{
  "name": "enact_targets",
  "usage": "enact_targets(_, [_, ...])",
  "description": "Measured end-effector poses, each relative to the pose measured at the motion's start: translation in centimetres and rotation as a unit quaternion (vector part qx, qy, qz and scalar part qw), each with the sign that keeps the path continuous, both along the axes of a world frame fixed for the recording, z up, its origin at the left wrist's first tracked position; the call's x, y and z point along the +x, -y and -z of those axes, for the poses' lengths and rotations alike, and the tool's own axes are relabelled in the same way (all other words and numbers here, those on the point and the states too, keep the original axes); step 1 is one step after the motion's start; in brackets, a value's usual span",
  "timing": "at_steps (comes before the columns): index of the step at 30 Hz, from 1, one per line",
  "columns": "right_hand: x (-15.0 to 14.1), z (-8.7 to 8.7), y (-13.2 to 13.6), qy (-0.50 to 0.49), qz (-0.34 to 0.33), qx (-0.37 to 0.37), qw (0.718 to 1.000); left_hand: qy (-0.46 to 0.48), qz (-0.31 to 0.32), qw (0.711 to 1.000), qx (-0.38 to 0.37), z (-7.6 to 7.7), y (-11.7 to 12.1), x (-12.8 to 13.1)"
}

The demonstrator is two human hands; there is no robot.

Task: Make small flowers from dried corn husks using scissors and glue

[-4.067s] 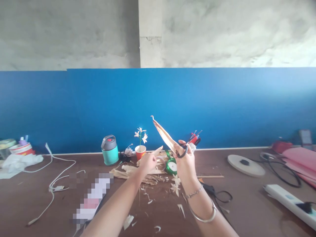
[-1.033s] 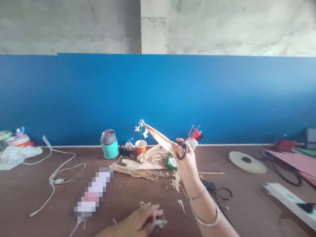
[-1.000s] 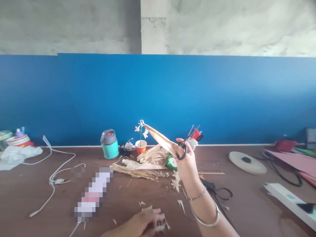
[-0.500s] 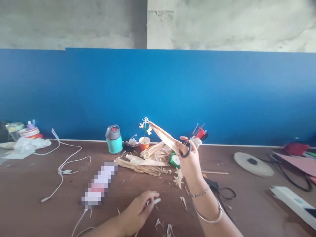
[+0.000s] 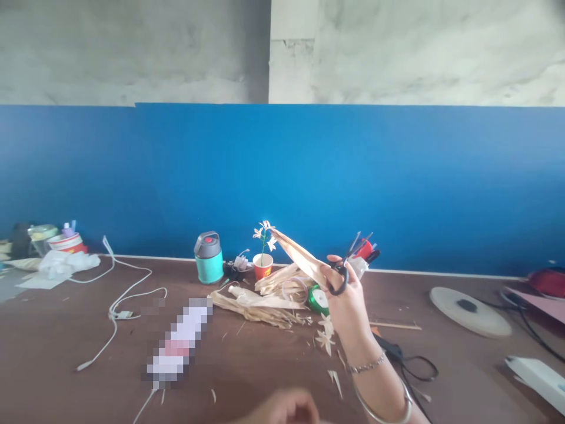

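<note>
Scissors (image 5: 339, 284), one pair, and one long husk (image 5: 302, 257) are both in the right hand (image 5: 349, 301), raised over the desk (image 5: 247, 356). Its fingers pinch the husk's near right end, beside the black scissor handle; the blades point far. The husk slants far and left, its tip overlapping the blooms (image 5: 271, 242); whether they touch is hard to tell. I count three blooms, in one red cup (image 5: 263, 272).

The left hand (image 5: 289, 407) is at the near edge, blurred and cut off, its fingers curled together; I cannot tell whether they hold anything. Two bracelets (image 5: 367, 367) ring the right arm, the nearer one cut off.

Left of the right hand lies a husk pile (image 5: 265, 309), too tangled to count, and one green spool (image 5: 314, 299), partly hidden by that hand. Two loose flowers (image 5: 325, 341) lie near the spool. Farther left stands one flask (image 5: 209, 266); nearer, one item (image 5: 180, 338) is pixelated. Far right, one white strip (image 5: 536, 377) is cut off
</note>
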State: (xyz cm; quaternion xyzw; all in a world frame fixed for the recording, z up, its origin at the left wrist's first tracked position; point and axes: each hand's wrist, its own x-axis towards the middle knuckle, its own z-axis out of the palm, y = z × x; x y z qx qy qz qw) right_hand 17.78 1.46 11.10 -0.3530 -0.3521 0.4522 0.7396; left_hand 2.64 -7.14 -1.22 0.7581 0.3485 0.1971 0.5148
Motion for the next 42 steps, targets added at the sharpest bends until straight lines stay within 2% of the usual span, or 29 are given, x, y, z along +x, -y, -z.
enact_targets(2, [-0.2, 0.1, 0.0, 0.004, -0.011, -0.001, 1.000, -0.060, -0.092, 0.992, 0.058, -1.7, -2.0, -1.1])
enact_targets(4, [-0.4, 0.2, 0.1, 0.013, -0.026, -0.004, 1.000, -0.163, -0.137, 0.966, 0.149, -2.9, -4.1, -2.4])
enact_targets(5, [-0.5, 0.3, 0.1, 0.018, -0.033, -0.006, 0.999, -0.208, -0.139, 0.953, 0.168, -3.3, -5.0, -3.0])
enact_targets(9, [-1.0, 0.8, 0.1, 0.032, -0.047, -0.022, 0.998, -0.293, -0.148, 0.931, 0.158, -3.5, -7.1, -4.5])
enact_targets(11, [-1.2, 1.1, 0.2, 0.027, -0.049, -0.020, 0.998, -0.288, -0.174, 0.930, 0.147, -4.0, -7.2, -4.5])
enact_targets(13, [-1.6, 1.3, 0.4, 0.023, -0.044, -0.016, 0.999, -0.204, -0.204, 0.947, 0.140, -5.2, -6.8, -4.0])
enact_targets(15, [-2.2, 1.4, 0.7, 0.030, -0.041, -0.021, 0.998, -0.035, -0.216, 0.972, 0.091, -6.9, -6.3, -3.0])
enact_targets(16, [-2.5, 1.4, 0.8, 0.040, -0.045, -0.020, 0.998, 0.060, -0.202, 0.976, 0.052, -7.8, -6.1, -2.5])
enact_targets(18, [-3.0, 1.7, 1.0, 0.076, -0.050, 0.002, 0.996, 0.213, -0.230, 0.949, 0.004, -9.3, -5.9, -1.4])
enact_targets(20, [-3.2, 2.1, 1.0, 0.137, -0.021, 0.048, 0.989, 0.230, -0.299, 0.925, -0.042, -10.0, -5.8, -0.7])
enact_targets(22, [-3.1, 2.8, 0.9, 0.215, 0.042, 0.092, 0.971, 0.188, -0.331, 0.922, -0.068, -10.1, -5.7, -0.3])
enact_targets(24, [-2.9, 3.5, 0.7, 0.291, 0.100, 0.129, 0.943, 0.185, -0.318, 0.925, -0.100, -9.9, -5.6, -0.2])
enact_targets(26, [-2.7, 4.0, 0.8, 0.351, 0.123, 0.170, 0.913, 0.271, -0.291, 0.904, -0.159, -9.7, -5.5, -0.2])
enact_targets(29, [-2.9, 4.1, 1.3, 0.430, 0.080, 0.224, 0.871, 0.414, -0.261, 0.846, -0.211, -9.5, -5.6, -0.2])
enact_targets(31, [-3.3, 3.8, 1.7, 0.456, 0.019, 0.231, 0.859, 0.451, -0.271, 0.823, -0.214, -9.3, -6.1, -0.5])
enact_targets(33, [-3.6, 3.3, 1.8, 0.416, -0.018, 0.198, 0.888, 0.462, -0.287, 0.814, -0.202, -9.0, -6.8, -0.9])
enact_targets(35, [-3.7, 2.9, 1.3, 0.307, -0.025, 0.137, 0.941, 0.467, -0.310, 0.809, -0.178, -8.7, -7.6, -1.3])
enact_targets(37, [-3.7, 3.0, 0.5, 0.196, -0.044, 0.066, 0.977, 0.444, -0.334, 0.815, -0.164, -8.5, -8.1, -1.6])
enact_targets(39, [-3.5, 3.6, -0.4, 0.141, -0.094, -0.001, 0.986, 0.398, -0.317, 0.843, -0.173, -8.3, -8.4, -1.7])
enact_targets(42, [-3.4, 4.9, -1.5, 0.116, -0.159, -0.054, 0.979, 0.342, -0.297, 0.875, -0.170, -7.5, -8.5, -1.6])
